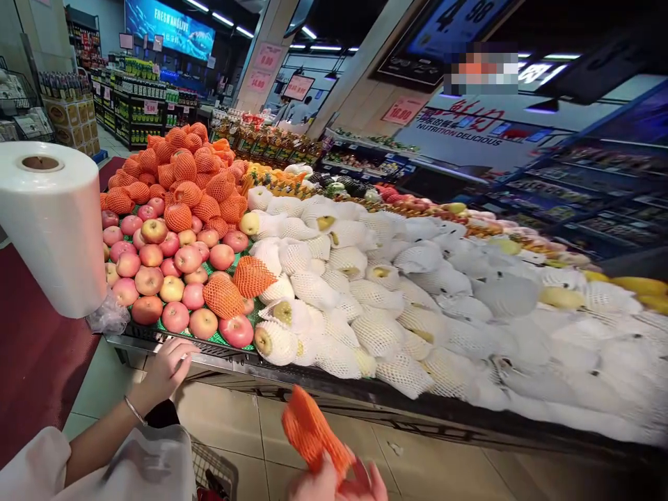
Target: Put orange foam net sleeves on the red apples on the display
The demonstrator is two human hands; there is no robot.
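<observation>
My right hand (339, 483) is at the bottom centre, closed on an orange foam net sleeve (313, 428). The sleeve points up and left over the floor, in front of the stand's edge. Its inside does not show, but it looks flat. My left hand (170, 365), with a bracelet at the wrist, is by the stand's front rim, just below the apples (176, 316). Its fingers are loosely bent and slightly apart, with nothing visible in them. Two orange net sleeves (223, 296) lie on the bare apples near the front.
Netted apples (182, 167) are heaped behind the bare ones. Fruit in white foam nets (334, 289) covers the stand to the right. A large plastic bag roll (49, 229) stands at the left. A wire basket (213, 463) is below, between my hands.
</observation>
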